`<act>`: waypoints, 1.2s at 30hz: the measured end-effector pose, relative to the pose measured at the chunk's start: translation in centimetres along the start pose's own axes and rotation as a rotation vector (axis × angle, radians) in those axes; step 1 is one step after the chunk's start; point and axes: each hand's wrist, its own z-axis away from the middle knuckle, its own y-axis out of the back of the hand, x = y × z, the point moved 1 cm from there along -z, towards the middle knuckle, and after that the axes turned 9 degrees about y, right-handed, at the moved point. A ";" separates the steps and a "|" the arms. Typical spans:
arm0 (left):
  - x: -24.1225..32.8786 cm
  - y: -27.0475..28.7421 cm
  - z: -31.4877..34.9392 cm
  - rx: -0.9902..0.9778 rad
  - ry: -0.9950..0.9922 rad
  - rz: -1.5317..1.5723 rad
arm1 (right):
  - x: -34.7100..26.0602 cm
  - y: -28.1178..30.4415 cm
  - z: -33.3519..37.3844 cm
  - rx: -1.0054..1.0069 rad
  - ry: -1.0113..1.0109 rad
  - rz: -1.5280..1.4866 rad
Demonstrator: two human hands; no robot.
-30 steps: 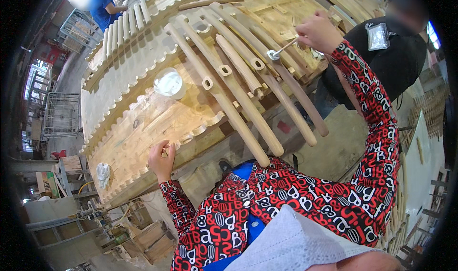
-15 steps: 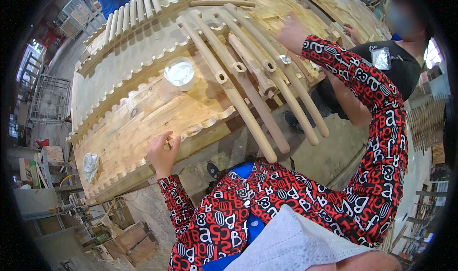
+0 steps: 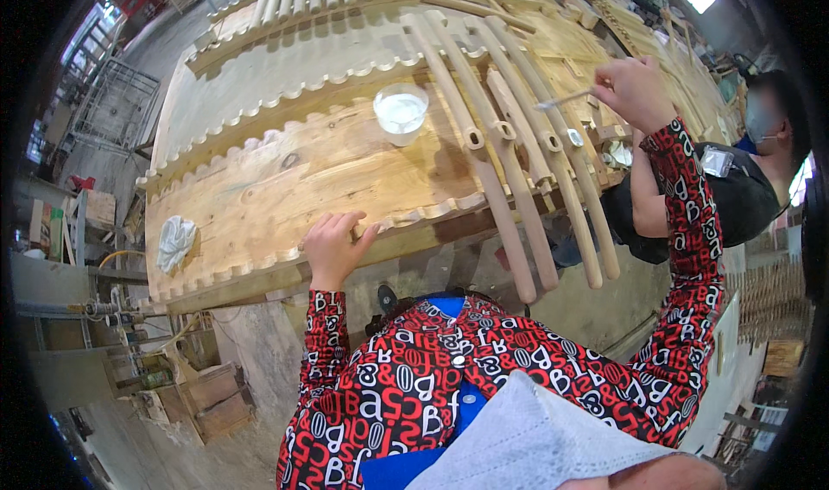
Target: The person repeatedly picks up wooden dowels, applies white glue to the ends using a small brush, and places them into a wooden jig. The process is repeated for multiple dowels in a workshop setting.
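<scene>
"What is gripped?"
"A thin stick is pinched by the right hand, its whitish tip left of the fingers; it is judged light and stiff, best held well back from that tip."
"And the left hand?"
"Its fingers are loosely parted, rested at the scalloped wooden rail."
"Left of the right fingers?"
"Smooth, rounded, slotted wooden bars, judged rigid and heavier."

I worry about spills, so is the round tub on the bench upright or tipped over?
Upright: the round tub stands on the bench, its open rim facing up, white material showing inside.
</scene>
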 end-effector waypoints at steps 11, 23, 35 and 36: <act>0.2 2.1 -0.1 0.028 -0.011 0.050 | -15.1 -3.0 -14.2 0.288 0.245 0.097; 0.5 3.0 -0.4 0.049 0.014 0.010 | -11.9 -8.3 -11.5 -0.117 -0.154 -1.203; 1.0 3.5 -0.4 0.061 -0.021 0.020 | -13.9 -11.1 -9.6 0.088 -0.120 -1.283; 1.0 3.5 -0.3 0.056 -0.012 0.006 | -13.9 -11.1 -9.6 0.007 -0.140 -1.360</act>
